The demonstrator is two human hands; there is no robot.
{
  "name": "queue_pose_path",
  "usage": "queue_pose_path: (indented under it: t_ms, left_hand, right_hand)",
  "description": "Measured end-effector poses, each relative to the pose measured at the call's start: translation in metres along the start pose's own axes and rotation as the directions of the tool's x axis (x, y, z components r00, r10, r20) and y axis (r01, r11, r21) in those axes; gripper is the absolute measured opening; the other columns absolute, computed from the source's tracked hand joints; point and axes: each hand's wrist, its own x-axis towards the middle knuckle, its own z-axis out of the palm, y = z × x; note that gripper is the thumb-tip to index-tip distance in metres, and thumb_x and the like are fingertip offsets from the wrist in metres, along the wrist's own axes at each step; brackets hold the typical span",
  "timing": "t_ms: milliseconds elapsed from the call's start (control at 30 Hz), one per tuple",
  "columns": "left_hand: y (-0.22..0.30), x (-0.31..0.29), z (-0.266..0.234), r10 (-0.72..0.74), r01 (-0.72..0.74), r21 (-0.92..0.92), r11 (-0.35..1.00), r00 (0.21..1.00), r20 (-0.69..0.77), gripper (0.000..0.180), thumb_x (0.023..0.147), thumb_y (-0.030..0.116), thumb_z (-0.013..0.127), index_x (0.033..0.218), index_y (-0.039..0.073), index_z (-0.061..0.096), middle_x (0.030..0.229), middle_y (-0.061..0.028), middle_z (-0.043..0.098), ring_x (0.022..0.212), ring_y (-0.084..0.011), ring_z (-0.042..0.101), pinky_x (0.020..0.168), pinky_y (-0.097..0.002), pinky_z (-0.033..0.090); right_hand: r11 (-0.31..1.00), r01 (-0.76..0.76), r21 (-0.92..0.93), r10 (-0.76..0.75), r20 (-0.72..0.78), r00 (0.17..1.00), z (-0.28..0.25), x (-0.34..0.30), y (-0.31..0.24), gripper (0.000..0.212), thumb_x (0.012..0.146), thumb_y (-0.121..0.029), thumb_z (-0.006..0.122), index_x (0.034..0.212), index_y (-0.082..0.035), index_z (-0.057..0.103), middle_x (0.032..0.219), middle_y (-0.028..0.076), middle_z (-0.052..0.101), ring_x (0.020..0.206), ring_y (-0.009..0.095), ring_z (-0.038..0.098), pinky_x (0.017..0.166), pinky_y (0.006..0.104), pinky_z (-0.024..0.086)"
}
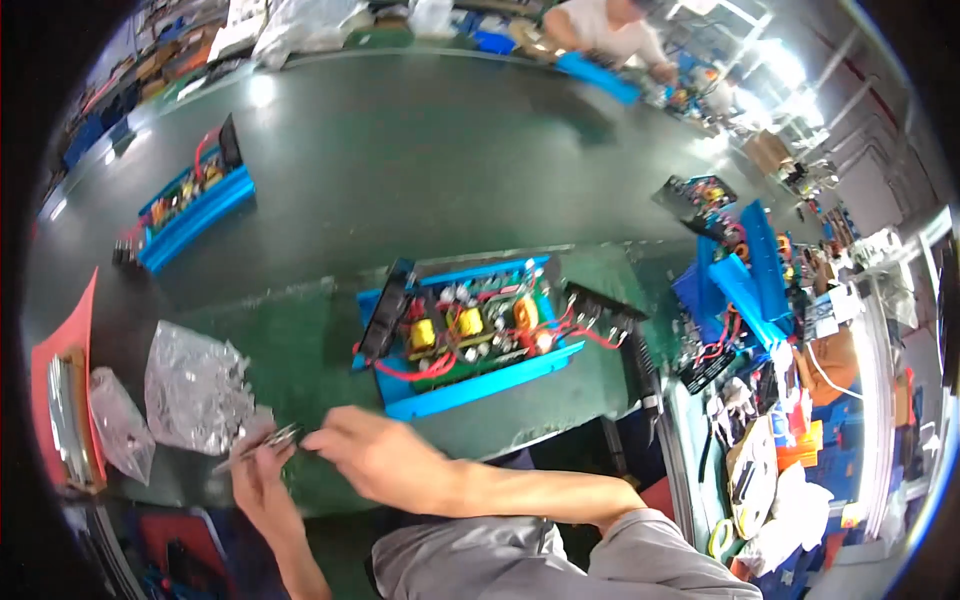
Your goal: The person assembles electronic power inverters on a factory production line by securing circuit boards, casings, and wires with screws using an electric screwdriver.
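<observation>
My left hand [262,478] is closed on a thin silvery metal tool [280,437], which looks like tweezers. Beside it, the fingertips of my right hand [375,455] are pinched together at the tool's dark end; what they hold is too small and blurred to make out. Just behind the hands lies a clear plastic bag [195,385] of small parts. Further right, a blue metal housing [485,385] holds a circuit board with yellow transformers, a copper coil and red wires. Black end panels [388,308] hang on its wires at both ends.
Another blue housing [200,218] sits at the far left, with several more piled [750,270] on the right. A second clear bag [122,425] and a red-pink bin [70,345] stand at the left edge. Across the table a person [610,35] works. A cluttered side shelf [760,470] is at right.
</observation>
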Motion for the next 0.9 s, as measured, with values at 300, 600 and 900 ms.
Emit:
queue_pose_path:
  t_ms: [300,600,900]
  left_hand:
    - [0.047,-0.02,0.095,-0.172,0.285,-0.16,0.945,0.85,0.497,0.023,0.097,0.005,0.068,0.115,-0.008,0.062,0.107,-0.0186,0.071,0.094,-0.025,0.073,0.084,-0.0371,0.063]
    - [0.062,-0.036,0.125,-0.189,0.263,-0.054,0.963,0.809,0.557,0.025,0.097,0.009,0.071,0.114,-0.007,0.063,0.1,-0.0165,0.073,0.09,-0.0223,0.074,0.079,-0.0319,0.061]
    - [0.039,-0.017,0.134,0.16,-0.272,0.145,0.951,0.838,0.521,0.013,0.098,0.005,0.068,0.106,-0.003,0.063,0.099,-0.0099,0.071,0.087,-0.0176,0.073,0.073,-0.0267,0.055]
  right_hand:
    - [0.645,-0.611,0.459,0.713,-0.073,0.698,-0.105,-0.081,0.002,0.017,0.097,-0.005,0.069,0.113,-0.001,0.07,0.101,0.003,0.071,0.089,0.009,0.066,0.075,0.0241,0.052]
    - [0.687,-0.53,0.497,0.667,-0.143,0.731,-0.116,-0.104,0.01,0.017,0.097,-0.005,0.069,0.114,0.0,0.07,0.103,0.004,0.07,0.09,0.009,0.065,0.078,0.0226,0.051]
    - [0.546,-0.654,-0.524,0.15,-0.707,0.691,-0.189,-0.168,0.061,0.028,0.091,-0.004,0.07,0.119,-0.001,0.065,0.118,0.016,0.065,0.11,0.03,0.059,0.098,0.0423,0.045]
